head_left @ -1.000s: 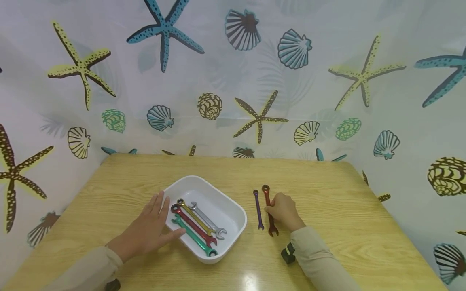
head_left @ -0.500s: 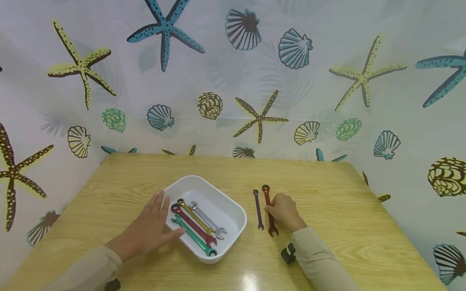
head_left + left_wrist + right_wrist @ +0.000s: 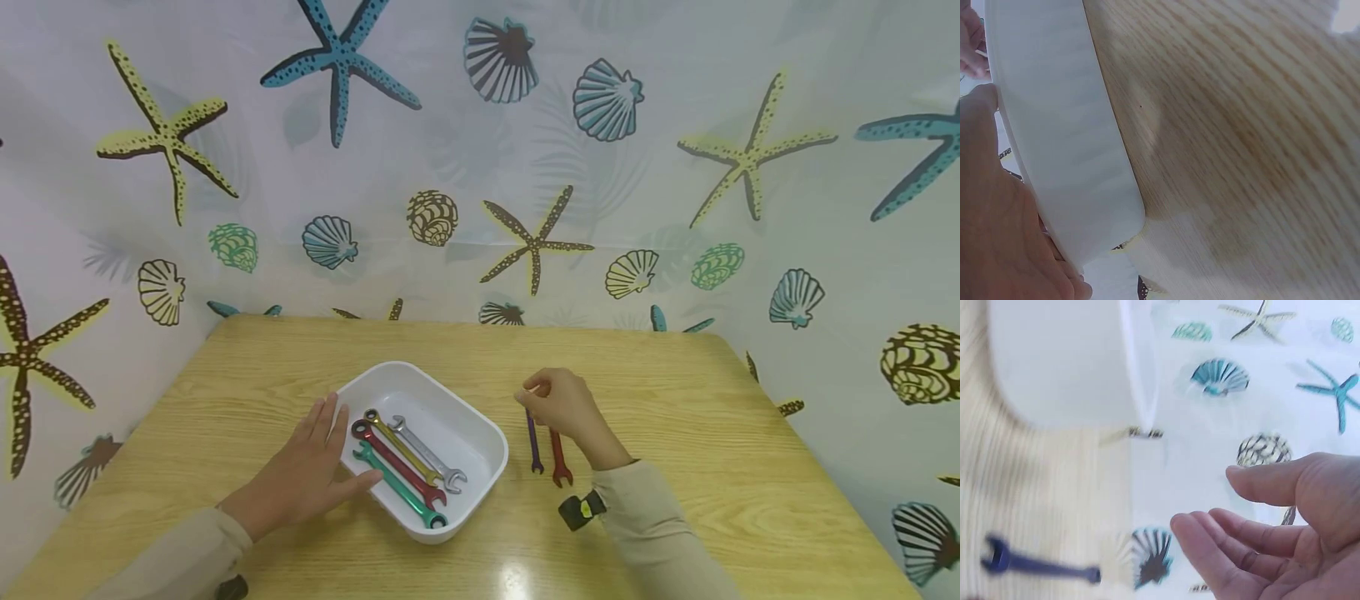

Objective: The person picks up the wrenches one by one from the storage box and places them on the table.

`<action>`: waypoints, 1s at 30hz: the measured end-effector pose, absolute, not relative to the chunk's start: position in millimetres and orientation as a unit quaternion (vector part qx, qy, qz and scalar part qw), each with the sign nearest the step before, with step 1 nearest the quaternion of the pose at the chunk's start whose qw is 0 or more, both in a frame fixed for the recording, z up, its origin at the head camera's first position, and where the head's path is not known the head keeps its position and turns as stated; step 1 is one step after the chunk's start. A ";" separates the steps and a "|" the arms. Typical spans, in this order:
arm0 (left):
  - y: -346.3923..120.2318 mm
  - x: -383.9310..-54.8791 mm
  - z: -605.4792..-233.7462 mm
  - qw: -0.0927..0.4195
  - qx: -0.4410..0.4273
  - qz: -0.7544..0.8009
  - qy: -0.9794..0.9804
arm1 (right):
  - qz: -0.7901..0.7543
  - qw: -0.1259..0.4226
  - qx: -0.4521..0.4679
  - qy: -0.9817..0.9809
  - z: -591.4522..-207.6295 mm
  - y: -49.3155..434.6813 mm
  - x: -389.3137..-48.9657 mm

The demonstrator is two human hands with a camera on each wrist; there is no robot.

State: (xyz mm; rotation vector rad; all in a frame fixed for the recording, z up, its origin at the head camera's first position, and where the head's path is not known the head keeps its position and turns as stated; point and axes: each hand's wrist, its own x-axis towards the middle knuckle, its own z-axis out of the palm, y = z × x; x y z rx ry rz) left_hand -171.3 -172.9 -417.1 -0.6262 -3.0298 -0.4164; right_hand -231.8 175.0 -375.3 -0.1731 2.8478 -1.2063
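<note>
My left hand rests with straight fingers on the near-left rim of a white plastic bin; the left wrist view shows its fingers along the bin wall. Inside the bin lie a green wrench, a red wrench, a gold wrench and a silver wrench. My right hand hovers above a small purple wrench and a larger red wrench on the table, hiding their upper ends. In the right wrist view its thumb and fingers are apart, with nothing between them.
The wooden table carries the bin left of centre, with the two loose wrenches right of it. A white curtain printed with starfish and shells hangs behind and at both sides of the table.
My right hand has let go of the larger red wrench, which stays on the table. It has lifted and shifted left, over the purple wrench. My left hand has not moved.
</note>
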 end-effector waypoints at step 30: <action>-172.8 -170.9 -417.3 0.001 -0.200 -0.135 -0.970 | -0.286 0.049 -0.163 0.943 -429.0 57.8 -221.5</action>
